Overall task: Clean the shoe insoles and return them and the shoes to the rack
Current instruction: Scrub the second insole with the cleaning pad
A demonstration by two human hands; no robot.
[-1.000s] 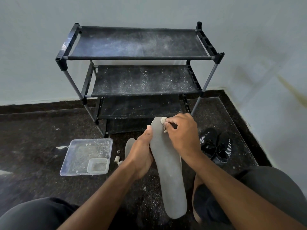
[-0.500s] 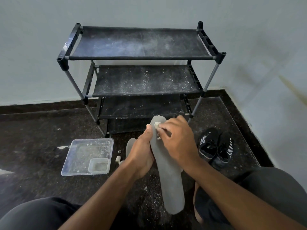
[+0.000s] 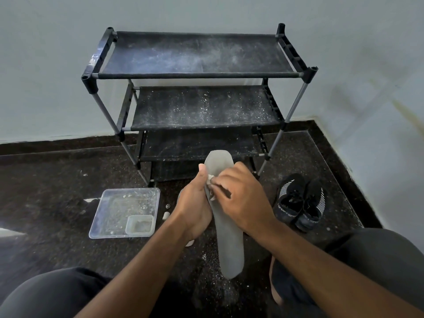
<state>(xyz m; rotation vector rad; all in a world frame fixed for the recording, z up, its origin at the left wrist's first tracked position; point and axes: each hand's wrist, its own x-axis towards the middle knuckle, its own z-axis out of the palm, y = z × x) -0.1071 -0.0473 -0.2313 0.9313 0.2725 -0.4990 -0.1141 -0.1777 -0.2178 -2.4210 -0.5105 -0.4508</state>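
Between the two hands, mid-frame: one grey insole (image 3: 226,228), held lengthwise, toe end up toward the rack, heel end toward the person. Left hand (image 3: 195,210): fingers curled round the insole's left edge, thumb up along it. Right hand (image 3: 241,198): fingers bent, pinching a small pale wad of cloth (image 3: 210,180) against the insole's upper face, just beside the left thumb. Partly hidden behind the left hand: a second grey insole (image 3: 180,196), only a sliver showing. Right of the right hand, near it, on the floor: pair of black shoes (image 3: 300,203) with white side stripes, side by side, touching. Left of the left hand: clear plastic tray (image 3: 107,226), holding a smaller clear tub (image 3: 139,224) in its near right corner; two small pale bits (image 3: 165,215) lie between tray and left hand, too small to identify. Beyond both hands: black rack (image 3: 197,75), tiered shelves dusted with white specks, standing against the wall. Floor (image 3: 57,180): dark speckled stone, white crumbs scattered below the insole. Walls (image 3: 206,12): pale, meeting at a corner on the right.
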